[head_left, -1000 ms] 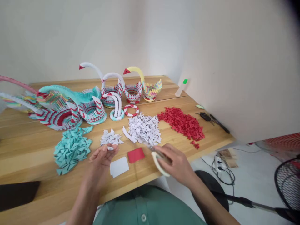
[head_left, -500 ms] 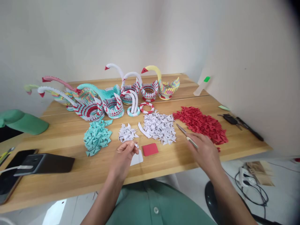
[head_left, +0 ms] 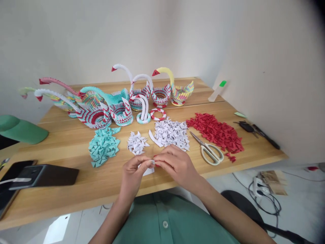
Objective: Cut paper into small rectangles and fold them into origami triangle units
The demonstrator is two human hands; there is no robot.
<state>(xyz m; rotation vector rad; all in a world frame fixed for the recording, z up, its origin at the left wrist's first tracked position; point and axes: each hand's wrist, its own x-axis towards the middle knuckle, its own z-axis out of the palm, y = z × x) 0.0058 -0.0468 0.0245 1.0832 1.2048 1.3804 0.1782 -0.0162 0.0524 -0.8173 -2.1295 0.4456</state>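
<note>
So the scissors (head_left: 202,143) got put down by the red pile (head_left: 215,130), and the right hand (head_left: 179,166) swung in. Left hand (head_left: 133,171) pinches a small white paper piece (head_left: 152,162) near the tabletop's (head_left: 101,189) front edge, between both hands; can't tell its long axis or whether the right's fingertips grip it.

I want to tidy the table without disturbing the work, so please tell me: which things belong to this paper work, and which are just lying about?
Belongs, it seems:
white paper piece in the left hand
scissors
teal pile, white pile, red pile of folded paper
paper swans

Just lying about, I think:
phone, dark box
green object, far left
keys
</note>
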